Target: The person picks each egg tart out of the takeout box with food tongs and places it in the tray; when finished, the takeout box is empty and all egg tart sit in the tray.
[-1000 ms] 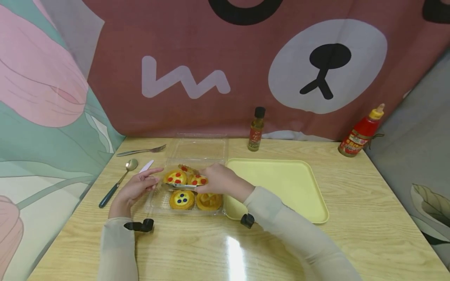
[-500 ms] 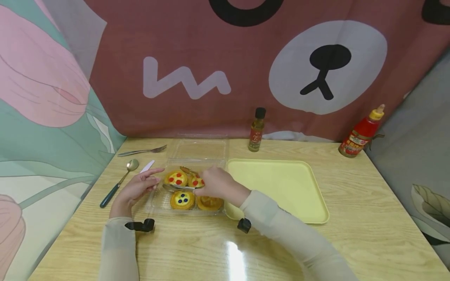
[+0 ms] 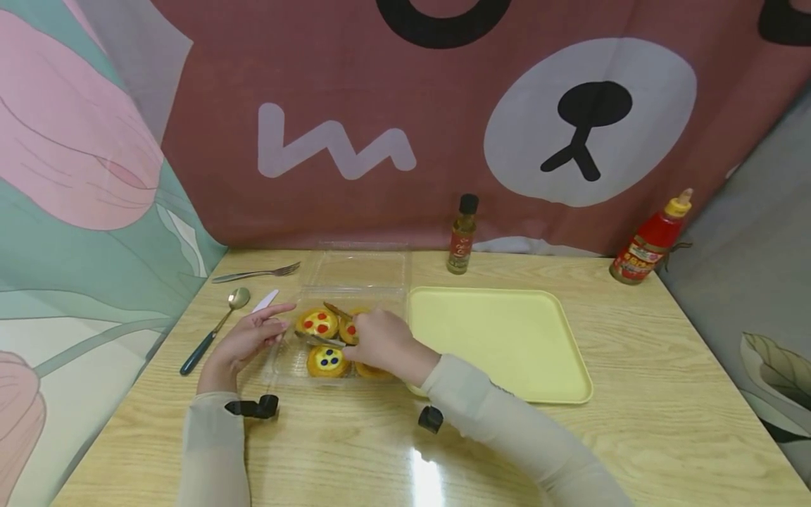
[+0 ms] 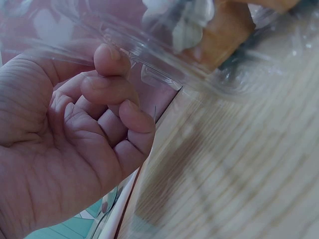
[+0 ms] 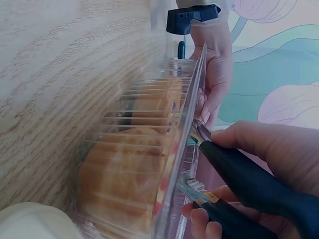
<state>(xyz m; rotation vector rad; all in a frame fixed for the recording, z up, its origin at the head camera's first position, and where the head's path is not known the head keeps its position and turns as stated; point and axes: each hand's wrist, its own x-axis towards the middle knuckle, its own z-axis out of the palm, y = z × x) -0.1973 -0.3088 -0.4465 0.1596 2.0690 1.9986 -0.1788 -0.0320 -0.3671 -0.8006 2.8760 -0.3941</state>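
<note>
A clear hinged container (image 3: 291,365) lies open, holding several round tarts, among them a red-dotted one (image 3: 318,323) and a blue-dotted one (image 3: 327,361). My left hand (image 3: 243,343) pinches its left rim; in the left wrist view the curled fingers of that hand (image 4: 94,119) meet the plastic edge (image 4: 159,67). My right hand (image 3: 386,341) holds tongs (image 3: 324,341) over the container, their tips spread about the upper tarts. Dark tongs handles (image 5: 249,181) lie in my right hand (image 5: 281,152) in the right wrist view. Part of the right-hand tarts is hidden by the hand.
A yellow tray (image 3: 500,345) adjoins the container on the right. Left of it lie a fork (image 3: 256,272), a spoon (image 3: 215,329) and a partly covered knife (image 3: 266,300). A small bottle (image 3: 462,236) and a red sauce bottle (image 3: 650,239) stand at the back.
My right hand and the tongs have shifted left and slightly down, covering more of the lower right tart. My left hand has kept its place on the container.
</note>
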